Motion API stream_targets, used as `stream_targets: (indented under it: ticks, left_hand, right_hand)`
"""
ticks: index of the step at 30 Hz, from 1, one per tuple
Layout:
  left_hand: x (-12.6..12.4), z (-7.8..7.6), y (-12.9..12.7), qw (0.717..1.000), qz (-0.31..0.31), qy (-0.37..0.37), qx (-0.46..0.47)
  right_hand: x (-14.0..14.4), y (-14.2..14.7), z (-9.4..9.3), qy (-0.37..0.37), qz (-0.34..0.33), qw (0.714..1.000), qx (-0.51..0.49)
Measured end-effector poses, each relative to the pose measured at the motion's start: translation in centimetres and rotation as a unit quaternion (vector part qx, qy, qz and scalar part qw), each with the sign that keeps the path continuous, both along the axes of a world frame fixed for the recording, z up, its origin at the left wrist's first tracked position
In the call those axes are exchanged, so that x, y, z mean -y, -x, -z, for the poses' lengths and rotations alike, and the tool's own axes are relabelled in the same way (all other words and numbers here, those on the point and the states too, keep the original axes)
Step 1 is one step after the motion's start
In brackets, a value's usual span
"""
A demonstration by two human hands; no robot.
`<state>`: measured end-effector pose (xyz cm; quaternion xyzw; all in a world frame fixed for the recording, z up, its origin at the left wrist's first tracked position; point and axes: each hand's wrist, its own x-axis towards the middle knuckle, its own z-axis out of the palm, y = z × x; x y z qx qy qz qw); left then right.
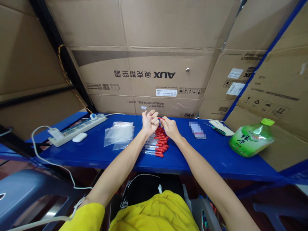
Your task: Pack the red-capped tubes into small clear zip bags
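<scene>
My right hand (169, 127) pinches the red end of a pen (161, 118) above the table, fingers closed. Facing it, my left hand (150, 122) is turned palm up with its fingers curled in, touching the same pen at its other side; the rest of that pen is hidden by the fingers. Below both hands lies a pile of pens (159, 149) with clear barrels and red caps, the red ends pointing right. Left of the pile, several clear plastic bags (119, 134) are stacked loosely and flat.
A power strip (79, 130) with a white plug and cable, and a white earbud case (79, 137), lie at left on the blue table (93, 157). To the right are a phone (197, 130), a green pen-like tool (218, 129) and a green tea bottle (251, 138). Cardboard (144, 61) walls the back.
</scene>
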<state>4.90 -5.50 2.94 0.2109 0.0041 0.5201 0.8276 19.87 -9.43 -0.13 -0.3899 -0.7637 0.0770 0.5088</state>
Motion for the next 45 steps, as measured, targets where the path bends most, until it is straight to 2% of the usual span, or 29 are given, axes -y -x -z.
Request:
stream_targets:
  ticks: [8, 17, 25, 30, 37, 45]
  left_hand:
    - [0.2, -0.2, -0.1, 1.0, -0.004, 0.005, -0.003]
    - [0.6, -0.5, 0.0, 0.999, -0.014, 0.035, -0.025]
    - [0.4, -0.4, 0.0, 1.0, -0.001, 0.014, -0.015]
    - [0.2, -0.6, 0.4, 0.998, 0.006, -0.014, -0.057]
    - [-0.9, -0.3, 0.7, 0.994, -0.05, 0.001, -0.102]
    - [-0.9, -0.5, 1.0, 0.992, -0.063, 0.018, -0.112]
  right_hand:
    - [-0.2, -0.1, 0.1, 0.003, 0.011, 1.0, 0.015]
    - [0.4, 0.1, -0.5, 0.031, -0.011, 0.999, -0.004]
    - [0.0, 0.0, -0.2, 0.026, -0.007, 0.999, -0.018]
    - [-0.5, -0.7, -0.1, 0.048, 0.021, 0.998, -0.023]
    - [-1.1, -1.2, 0.5, 0.05, 0.043, 0.998, -0.013]
    - [-1.5, -1.1, 0.9, 0.052, 0.041, 0.998, 0.006]
